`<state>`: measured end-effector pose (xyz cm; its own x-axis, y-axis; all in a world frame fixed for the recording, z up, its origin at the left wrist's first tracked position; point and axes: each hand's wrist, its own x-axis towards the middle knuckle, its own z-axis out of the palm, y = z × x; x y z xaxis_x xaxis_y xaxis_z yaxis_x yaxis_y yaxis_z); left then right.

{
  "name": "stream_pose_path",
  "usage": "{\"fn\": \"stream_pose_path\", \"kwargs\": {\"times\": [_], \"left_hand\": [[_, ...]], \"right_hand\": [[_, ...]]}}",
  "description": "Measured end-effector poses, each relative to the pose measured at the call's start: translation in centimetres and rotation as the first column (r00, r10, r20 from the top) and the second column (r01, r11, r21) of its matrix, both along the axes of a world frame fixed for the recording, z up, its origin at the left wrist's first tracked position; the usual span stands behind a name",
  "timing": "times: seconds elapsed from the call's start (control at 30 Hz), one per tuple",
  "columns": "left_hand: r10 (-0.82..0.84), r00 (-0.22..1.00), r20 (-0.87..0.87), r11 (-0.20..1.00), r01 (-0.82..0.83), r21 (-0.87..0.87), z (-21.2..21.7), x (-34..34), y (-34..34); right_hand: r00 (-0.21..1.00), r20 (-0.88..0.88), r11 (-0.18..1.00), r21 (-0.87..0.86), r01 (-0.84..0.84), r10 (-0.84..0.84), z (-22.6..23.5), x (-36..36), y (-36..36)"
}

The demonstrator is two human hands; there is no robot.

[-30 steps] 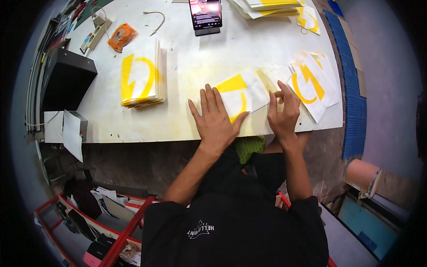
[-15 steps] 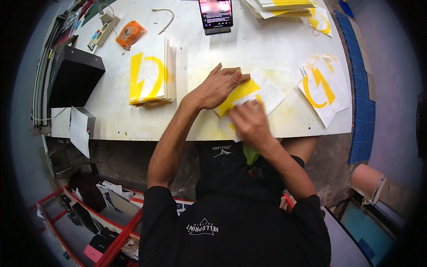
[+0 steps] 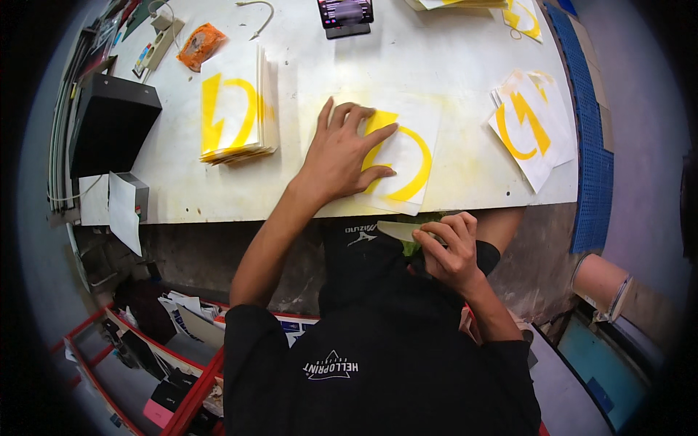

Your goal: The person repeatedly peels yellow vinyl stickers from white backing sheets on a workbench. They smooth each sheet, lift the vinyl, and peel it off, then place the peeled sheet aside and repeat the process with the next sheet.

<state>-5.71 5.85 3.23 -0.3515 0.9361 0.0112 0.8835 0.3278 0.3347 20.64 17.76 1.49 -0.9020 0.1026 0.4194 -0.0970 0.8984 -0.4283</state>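
Observation:
A white sheet printed with a yellow curve and bolt shape (image 3: 404, 161) lies at the table's front edge. My left hand (image 3: 337, 151) rests on its left part with fingers spread, covering some of the yellow print. Below the edge, over my lap, my right hand (image 3: 451, 249) grips a pale, flat, blade-like strip (image 3: 396, 230) with a rounded tip pointing left. Its exact kind cannot be made out. Something green (image 3: 411, 248) sits behind that strip on my lap. To the left stands a thick stack of similar printed pieces (image 3: 236, 109).
More printed pieces (image 3: 531, 131) lie fanned at the right. A phone on a stand (image 3: 345, 16) is at the far side, near an orange packet (image 3: 201, 46) and a power strip (image 3: 160, 45). A black box (image 3: 113, 123) stands at the left edge; blue matting (image 3: 592, 167) borders the right.
My right hand has moved off the sheet, down to my lap, where the pale strip now shows. My left hand has spread its fingers, and the sheet has turned more upright.

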Motion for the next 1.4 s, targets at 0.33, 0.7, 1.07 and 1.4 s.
{"fn": "stream_pose_path", "kwargs": {"times": [0.33,0.7,1.07,1.4], "left_hand": [[0.055,0.998,0.034,0.976,-0.060,0.207,-2.9,2.5,-0.6],[-0.042,0.996,0.073,0.996,0.035,0.086,-1.7,1.3,-1.5],[0.038,0.999,0.014,0.992,-0.040,0.123,-2.1,1.9,-1.5],[0.088,0.996,-0.002,0.971,-0.086,0.222,-2.1,3.2,-1.1]], "right_hand": [[0.999,0.033,0.999,0.050,-0.004,0.002,0.6,-3.1,2.4],[0.973,0.154,0.980,-0.069,0.184,-0.172,-0.4,-4.4,4.1],[0.893,0.066,0.872,-0.198,0.448,-0.444,-1.5,-0.9,-4.3],[0.802,0.021,0.792,-0.147,0.593,-0.597,-0.7,-0.6,2.4]]}}
